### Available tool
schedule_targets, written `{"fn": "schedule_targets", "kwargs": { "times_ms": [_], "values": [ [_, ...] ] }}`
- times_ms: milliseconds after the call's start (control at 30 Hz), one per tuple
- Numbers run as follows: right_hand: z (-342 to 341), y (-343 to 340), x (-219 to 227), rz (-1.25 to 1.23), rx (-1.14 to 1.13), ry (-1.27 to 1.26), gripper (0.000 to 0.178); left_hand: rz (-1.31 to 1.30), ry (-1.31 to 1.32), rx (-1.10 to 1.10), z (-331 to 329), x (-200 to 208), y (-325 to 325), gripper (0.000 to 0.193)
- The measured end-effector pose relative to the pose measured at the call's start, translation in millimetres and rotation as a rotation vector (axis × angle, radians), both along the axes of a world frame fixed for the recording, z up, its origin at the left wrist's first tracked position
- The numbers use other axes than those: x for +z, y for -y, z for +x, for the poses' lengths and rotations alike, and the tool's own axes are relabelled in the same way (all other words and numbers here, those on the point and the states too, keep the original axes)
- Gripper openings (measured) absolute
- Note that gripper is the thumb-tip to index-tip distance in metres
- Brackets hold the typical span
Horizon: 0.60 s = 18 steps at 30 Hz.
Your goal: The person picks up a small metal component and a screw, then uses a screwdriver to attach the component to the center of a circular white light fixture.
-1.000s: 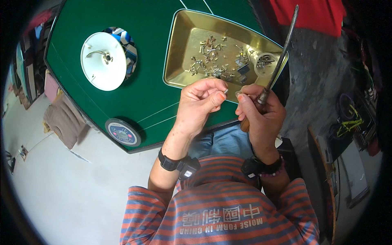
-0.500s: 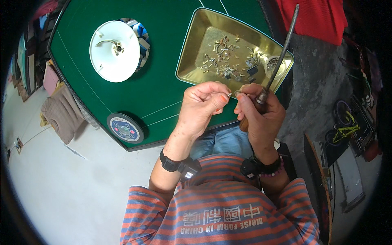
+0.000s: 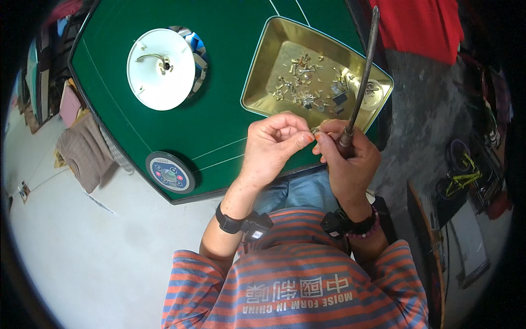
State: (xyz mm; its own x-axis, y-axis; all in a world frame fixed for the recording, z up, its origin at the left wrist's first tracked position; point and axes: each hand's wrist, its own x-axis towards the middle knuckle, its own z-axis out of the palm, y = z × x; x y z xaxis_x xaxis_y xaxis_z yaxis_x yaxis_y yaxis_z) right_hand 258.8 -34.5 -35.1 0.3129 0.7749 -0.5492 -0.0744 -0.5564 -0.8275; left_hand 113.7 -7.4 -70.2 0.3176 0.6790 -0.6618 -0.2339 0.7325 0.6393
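Over the near edge of the green table, my left hand (image 3: pixel 276 145) is closed, its thumb and forefinger pinching a small metal piece (image 3: pixel 314 131), probably a screw, mostly hidden by the fingertips. My right hand (image 3: pixel 353 162) grips a long screwdriver (image 3: pixel 362 85) by its handle, the shaft slanting up and away across the tin. Its thumb and forefinger also meet the left fingertips at the small piece. Just beyond both hands stands a gold rectangular tin (image 3: pixel 264 82). Loose screws (image 3: pixel 298 82) and other small metal parts lie in it, with a round clear dish (image 3: pixel 373 94) at its right end.
A white round cone-shaped cover (image 3: pixel 159 82) with a wire at its centre rests beside blue and white blocks (image 3: pixel 198 52) on the green table (image 3: pixel 219 33). A round control panel (image 3: pixel 170 172) sits at the left corner. Red cloth (image 3: pixel 419 27) hangs at the far right.
The fingertips of both hands have come together around the small metal piece, which showed more plainly before. The screwdriver has shifted slightly left. The whole view has moved a little.
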Motion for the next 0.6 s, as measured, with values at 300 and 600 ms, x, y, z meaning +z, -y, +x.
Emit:
{"fn": "schedule_targets", "kwargs": {
  "times_ms": [300, 600],
  "values": [
    [-7, 6, -8, -0.021, 0.102, 0.003, 0.009, 0.028, 0.060, 0.056, -10, -7, 11, 0.016],
    [-40, -4, -5, -0.115, 0.250, -0.149, 0.011, 0.077, -0.088, 0.074, -52, -3, 19, 0.007]
  ]
}}
